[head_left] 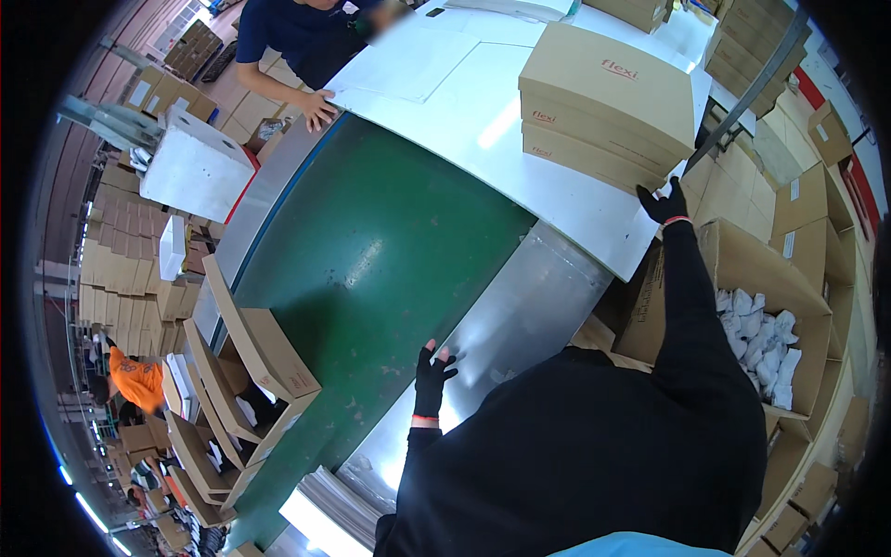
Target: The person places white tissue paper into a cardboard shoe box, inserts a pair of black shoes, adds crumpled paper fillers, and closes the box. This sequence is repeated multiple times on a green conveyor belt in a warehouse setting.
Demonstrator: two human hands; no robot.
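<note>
My left hand (432,379), in a black glove with bare fingertips, hovers over or rests on the metal edge (506,325) of the green conveyor belt (371,251). Its fingers are spread and nothing is in it. My right hand (664,201), gloved the same way, reaches to the near right corner of a stack of closed brown shoe boxes (608,111) on a white table (445,102). Its fingers are apart and at least close to the lowest box; whether they press on it I cannot make out.
Open shoe boxes (269,348) with dark contents stand on the belt at left. White sheets (329,511) lie near my left arm. At right, a large carton (798,325) holds crumpled white paper (756,339). A co-worker's hand (317,110) rests at the belt's far end.
</note>
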